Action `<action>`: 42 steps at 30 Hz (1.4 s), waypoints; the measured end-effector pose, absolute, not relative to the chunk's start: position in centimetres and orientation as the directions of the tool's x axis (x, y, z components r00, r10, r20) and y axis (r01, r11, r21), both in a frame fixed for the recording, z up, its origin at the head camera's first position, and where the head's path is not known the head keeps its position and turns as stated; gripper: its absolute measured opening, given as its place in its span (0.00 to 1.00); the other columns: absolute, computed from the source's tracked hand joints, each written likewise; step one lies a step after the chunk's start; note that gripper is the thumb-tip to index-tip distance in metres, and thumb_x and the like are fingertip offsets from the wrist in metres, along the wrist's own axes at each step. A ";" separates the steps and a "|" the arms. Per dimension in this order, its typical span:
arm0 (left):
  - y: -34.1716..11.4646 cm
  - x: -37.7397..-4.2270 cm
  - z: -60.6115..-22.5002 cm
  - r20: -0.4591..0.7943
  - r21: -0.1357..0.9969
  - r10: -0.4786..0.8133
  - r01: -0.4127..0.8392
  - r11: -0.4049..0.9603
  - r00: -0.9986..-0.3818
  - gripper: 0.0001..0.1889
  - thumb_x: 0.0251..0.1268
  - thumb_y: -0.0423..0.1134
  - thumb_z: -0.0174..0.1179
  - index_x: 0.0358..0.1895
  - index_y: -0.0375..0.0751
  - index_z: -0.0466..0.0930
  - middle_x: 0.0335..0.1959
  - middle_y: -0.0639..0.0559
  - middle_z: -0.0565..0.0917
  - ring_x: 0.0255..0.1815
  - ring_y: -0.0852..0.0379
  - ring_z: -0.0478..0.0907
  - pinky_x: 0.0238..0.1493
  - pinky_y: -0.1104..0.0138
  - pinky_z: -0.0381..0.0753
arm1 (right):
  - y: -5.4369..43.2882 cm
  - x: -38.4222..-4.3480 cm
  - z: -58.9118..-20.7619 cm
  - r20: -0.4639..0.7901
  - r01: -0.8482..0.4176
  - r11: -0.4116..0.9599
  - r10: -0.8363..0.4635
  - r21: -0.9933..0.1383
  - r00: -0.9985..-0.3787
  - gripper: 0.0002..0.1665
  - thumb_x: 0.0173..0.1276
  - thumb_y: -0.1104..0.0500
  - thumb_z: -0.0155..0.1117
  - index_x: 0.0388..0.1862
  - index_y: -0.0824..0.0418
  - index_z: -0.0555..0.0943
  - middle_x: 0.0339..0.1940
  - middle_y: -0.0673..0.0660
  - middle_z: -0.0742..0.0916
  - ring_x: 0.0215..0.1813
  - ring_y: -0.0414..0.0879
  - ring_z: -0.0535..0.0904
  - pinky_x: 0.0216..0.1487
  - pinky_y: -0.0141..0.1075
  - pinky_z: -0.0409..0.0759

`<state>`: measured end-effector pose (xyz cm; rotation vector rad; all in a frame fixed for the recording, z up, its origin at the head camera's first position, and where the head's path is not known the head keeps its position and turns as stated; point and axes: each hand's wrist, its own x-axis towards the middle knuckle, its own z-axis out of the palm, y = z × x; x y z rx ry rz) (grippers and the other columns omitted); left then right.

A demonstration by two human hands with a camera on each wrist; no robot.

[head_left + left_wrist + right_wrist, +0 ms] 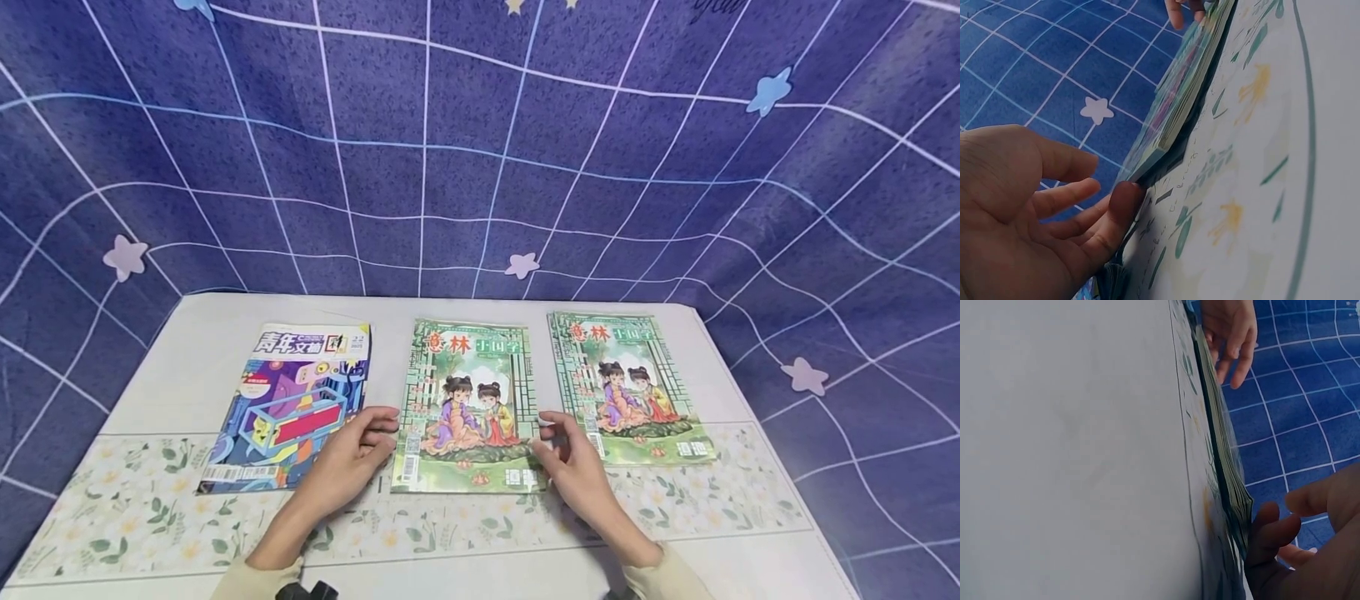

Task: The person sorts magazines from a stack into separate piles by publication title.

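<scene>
A green magazine (468,375) with two cartoon children on its cover lies flat at the middle of the table. In the wrist views its layered page edges (1188,103) look thick, like a small stack. My left hand (352,458) is at its left edge, fingers loosely bent, with a fingertip at the lower corner in the left wrist view. On the opposite side, my right hand (573,467) has its loosely bent fingers at the right edge. In the right wrist view, fingertips (1266,515) are beside the corner of the pages. Neither hand grips it.
To the left lies a purple-and-blue magazine (300,408), partly behind the left hand. Right of the middle one, matching green magazines (637,375) overlap in a pile. The white table (450,575) has a floral band, and a blue gridded cloth (465,167) with stars hangs behind.
</scene>
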<state>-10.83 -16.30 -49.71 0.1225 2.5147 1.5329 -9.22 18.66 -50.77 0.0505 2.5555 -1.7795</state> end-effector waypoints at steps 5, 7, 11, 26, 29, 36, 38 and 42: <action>-16.2 -10.8 -49.7 -0.146 0.891 0.175 -0.052 0.452 -0.974 0.22 0.85 0.35 0.61 0.76 0.38 0.77 0.64 0.45 0.86 0.60 0.53 0.84 0.61 0.64 0.85 | 18.6 -9.1 -50.7 -0.055 0.058 0.374 0.018 -0.926 -0.998 0.28 0.76 0.67 0.73 0.73 0.62 0.79 0.51 0.59 0.86 0.31 0.41 0.77 0.28 0.31 0.79; -16.2 -10.8 -49.6 -0.149 0.894 0.179 -0.056 0.444 -0.972 0.22 0.85 0.35 0.61 0.76 0.38 0.77 0.63 0.45 0.86 0.59 0.53 0.84 0.61 0.63 0.85 | 18.6 -9.0 -50.7 -0.061 0.065 0.370 0.022 -0.927 -0.998 0.28 0.76 0.67 0.73 0.73 0.61 0.79 0.51 0.60 0.86 0.29 0.41 0.77 0.27 0.31 0.79; -16.1 -10.7 -49.7 -0.158 0.890 0.162 -0.070 0.450 -0.974 0.21 0.85 0.34 0.61 0.75 0.38 0.78 0.61 0.46 0.87 0.56 0.55 0.84 0.60 0.63 0.85 | 18.6 -9.1 -50.8 -0.067 0.066 0.367 0.010 -0.928 -0.998 0.28 0.76 0.66 0.73 0.73 0.61 0.79 0.51 0.60 0.85 0.29 0.41 0.77 0.28 0.32 0.78; -15.8 -10.5 -50.1 -0.169 0.900 0.178 -0.078 0.429 -0.969 0.33 0.74 0.37 0.73 0.79 0.41 0.73 0.54 0.47 0.84 0.45 0.57 0.86 0.47 0.64 0.84 | 18.7 -9.3 -51.1 -0.092 0.082 0.382 -0.007 -0.920 -0.996 0.31 0.76 0.63 0.73 0.75 0.61 0.78 0.39 0.54 0.82 0.29 0.40 0.73 0.31 0.32 0.75; -15.7 -10.5 -50.3 -0.167 0.904 0.180 -0.078 0.420 -0.969 0.38 0.76 0.38 0.73 0.84 0.46 0.67 0.52 0.47 0.84 0.44 0.57 0.88 0.44 0.63 0.83 | 18.5 -9.1 -50.7 -0.108 0.098 0.330 -0.011 -0.939 -0.994 0.32 0.75 0.66 0.72 0.76 0.63 0.76 0.38 0.54 0.82 0.27 0.40 0.74 0.29 0.31 0.74; -15.3 -10.3 -50.3 -0.177 0.910 0.164 -0.097 0.403 -0.970 0.44 0.75 0.38 0.74 0.89 0.53 0.60 0.55 0.45 0.88 0.47 0.51 0.93 0.44 0.59 0.85 | 18.5 -9.1 -50.7 -0.121 0.111 0.284 -0.020 -0.953 -0.992 0.35 0.77 0.66 0.72 0.80 0.61 0.73 0.38 0.56 0.84 0.25 0.42 0.76 0.25 0.32 0.77; -15.3 -10.2 -50.3 -0.176 0.906 0.157 -0.097 0.411 -0.972 0.45 0.75 0.38 0.74 0.89 0.53 0.61 0.55 0.44 0.89 0.48 0.49 0.93 0.46 0.58 0.87 | 18.6 -9.1 -50.7 -0.126 0.114 0.282 -0.023 -0.953 -0.992 0.36 0.77 0.65 0.72 0.81 0.60 0.72 0.38 0.56 0.85 0.25 0.42 0.76 0.23 0.33 0.77; -15.2 -10.1 -50.4 -0.175 0.908 0.153 -0.099 0.407 -0.973 0.45 0.75 0.36 0.74 0.89 0.52 0.60 0.55 0.44 0.88 0.48 0.49 0.93 0.47 0.58 0.88 | 18.6 -9.0 -50.7 -0.129 0.116 0.271 -0.029 -0.956 -0.991 0.38 0.78 0.65 0.71 0.83 0.60 0.71 0.37 0.55 0.86 0.26 0.43 0.75 0.21 0.34 0.76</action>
